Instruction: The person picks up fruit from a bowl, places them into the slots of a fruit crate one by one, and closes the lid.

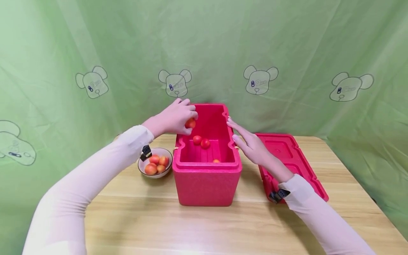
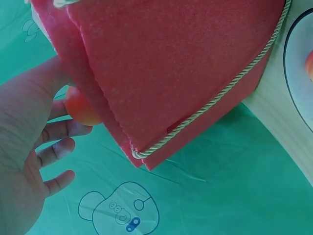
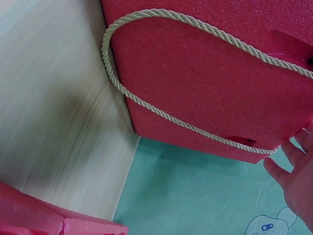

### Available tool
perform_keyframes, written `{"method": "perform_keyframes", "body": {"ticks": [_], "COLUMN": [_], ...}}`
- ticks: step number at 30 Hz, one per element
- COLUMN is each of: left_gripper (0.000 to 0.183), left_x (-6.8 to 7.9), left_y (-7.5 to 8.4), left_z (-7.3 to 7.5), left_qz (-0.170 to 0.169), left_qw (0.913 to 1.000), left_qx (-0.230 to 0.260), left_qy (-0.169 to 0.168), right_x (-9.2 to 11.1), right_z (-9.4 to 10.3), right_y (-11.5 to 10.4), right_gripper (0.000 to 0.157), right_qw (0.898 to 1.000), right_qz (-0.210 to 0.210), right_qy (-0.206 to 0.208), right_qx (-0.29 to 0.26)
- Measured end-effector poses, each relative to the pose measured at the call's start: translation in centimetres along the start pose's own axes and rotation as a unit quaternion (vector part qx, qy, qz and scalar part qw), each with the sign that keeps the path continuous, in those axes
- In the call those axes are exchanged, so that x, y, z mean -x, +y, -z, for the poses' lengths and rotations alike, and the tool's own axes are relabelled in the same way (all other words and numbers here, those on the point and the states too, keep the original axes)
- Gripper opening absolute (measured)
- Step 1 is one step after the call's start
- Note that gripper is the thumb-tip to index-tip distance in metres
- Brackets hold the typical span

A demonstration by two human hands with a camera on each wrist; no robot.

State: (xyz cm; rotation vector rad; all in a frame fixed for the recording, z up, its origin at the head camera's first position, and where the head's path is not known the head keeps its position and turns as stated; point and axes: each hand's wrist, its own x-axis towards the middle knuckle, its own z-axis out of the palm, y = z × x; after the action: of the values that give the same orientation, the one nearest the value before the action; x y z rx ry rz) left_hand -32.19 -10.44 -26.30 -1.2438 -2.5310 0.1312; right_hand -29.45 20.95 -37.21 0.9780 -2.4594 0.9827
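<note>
My left hand pinches a round red-orange fruit between thumb and fingers, over the left rim of a deep red foam box. In the left wrist view the same fruit shows partly behind the box rim. Two red fruits lie inside on the box floor, and a third, orange one peeks over the near wall. Fingers straight, my right hand rests against the box's right rim. Several more fruits sit in a white, dark-rimmed bowl left of the box.
A red box lid lies on the wooden table, under my right forearm. Twisted cord handles hang along the box sides. Green fabric with printed bear heads stands right behind the table.
</note>
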Motion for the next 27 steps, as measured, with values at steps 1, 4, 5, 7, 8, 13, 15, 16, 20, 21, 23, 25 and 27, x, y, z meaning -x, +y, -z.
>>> {"method": "perform_keyframes", "body": {"ticks": [1, 4, 5, 7, 8, 13, 15, 16, 20, 21, 23, 25, 27], "left_gripper": [0.027, 0.027, 0.027, 0.027, 0.026, 0.027, 0.028, 0.029, 0.030, 0.029, 0.029, 0.029, 0.029], "left_x": [0.0, -0.1, -0.1, 0.0, 0.0, 0.1, 0.1, 0.0, 0.1, 0.0, 0.0, 0.0, -0.1], "left_y": [0.0, 0.0, 0.0, 0.1, 0.2, 0.5, 0.5, 0.4, 0.4, 0.4, 0.4, 0.4, 0.4], "left_z": [-0.1, -0.4, -0.6, -0.9, -1.0, -1.2, -1.2, -1.2, -1.1, -1.1, -1.2, -1.2, -1.3], "left_qz": [0.000, 0.002, 0.003, 0.006, 0.008, 0.015, 0.019, 0.021, 0.023, 0.022, 0.020, 0.018, 0.016], "left_qw": [1.0000, 1.0000, 0.9999, 0.9998, 0.9997, 0.9993, 0.9992, 0.9991, 0.9990, 0.9991, 0.9993, 0.9994, 0.9996], "left_qx": [0.000, 0.003, 0.004, 0.007, 0.009, 0.012, 0.009, 0.007, 0.006, 0.006, 0.006, 0.004, 0.000], "left_qy": [-0.001, -0.008, -0.011, -0.017, -0.020, -0.031, -0.035, -0.037, -0.037, -0.036, -0.032, -0.028, -0.024], "right_x": [0.0, 0.0, 0.0, 0.1, 0.1, 0.3, 0.2, 0.2, 0.0, -0.1, -0.1, -0.1, -0.1], "right_z": [0.0, 0.0, -0.1, -0.1, -0.2, -0.2, -0.3, -0.3, -0.2, -0.2, -0.2, -0.1, -0.1], "right_y": [0.0, 0.1, 0.1, 0.1, 0.1, 0.1, 0.1, 0.1, 0.1, 0.2, 0.2, 0.3, 0.3], "right_gripper": [0.058, 0.058, 0.058, 0.058, 0.058, 0.058, 0.058, 0.058, 0.058, 0.058, 0.058, 0.058, 0.058], "right_qw": [1.000, 1.000, 1.000, 1.000, 1.000, 1.000, 1.000, 1.000, 1.000, 1.000, 1.000, 1.000, 1.000], "right_qz": [0.000, -0.002, -0.003, -0.005, -0.006, -0.006, -0.006, -0.005, 0.000, 0.001, 0.002, 0.002, 0.002], "right_qy": [0.000, -0.001, -0.002, -0.004, -0.005, -0.004, -0.004, -0.004, 0.000, 0.001, 0.003, 0.004, 0.004], "right_qx": [-0.001, -0.004, -0.004, -0.005, -0.004, -0.002, -0.003, -0.004, -0.008, -0.008, -0.007, -0.004, -0.003]}}
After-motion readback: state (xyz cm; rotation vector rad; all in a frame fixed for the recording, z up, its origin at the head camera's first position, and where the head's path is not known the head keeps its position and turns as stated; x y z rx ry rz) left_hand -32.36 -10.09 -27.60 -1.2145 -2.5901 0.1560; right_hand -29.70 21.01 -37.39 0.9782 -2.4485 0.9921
